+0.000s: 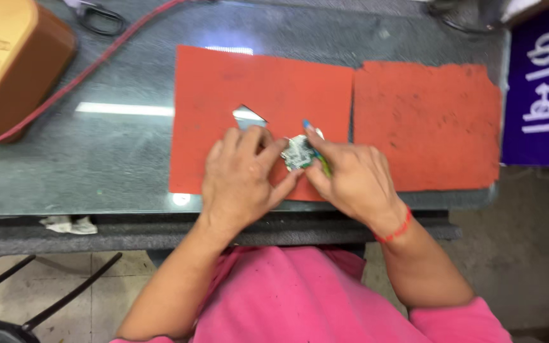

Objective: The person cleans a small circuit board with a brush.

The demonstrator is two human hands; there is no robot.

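My left hand (241, 178) pinches a small round green and white circuit board (297, 152) between thumb and fingers, holding it just above a red mat (223, 89). My right hand (349, 179) grips a thin tool with a blue tip and green shaft (312, 143), its tip against the board's right edge. Both hands sit together at the mat's near edge. A red thread band circles my right wrist (396, 230).
A second red mat (433, 121) lies to the right on the glass-topped bench (96, 152). The left mat has a triangular cut-out (249, 115). An orange-brown box (7, 63) and a red cable (96, 63) lie at far left, a purple sign (544, 89) at far right.
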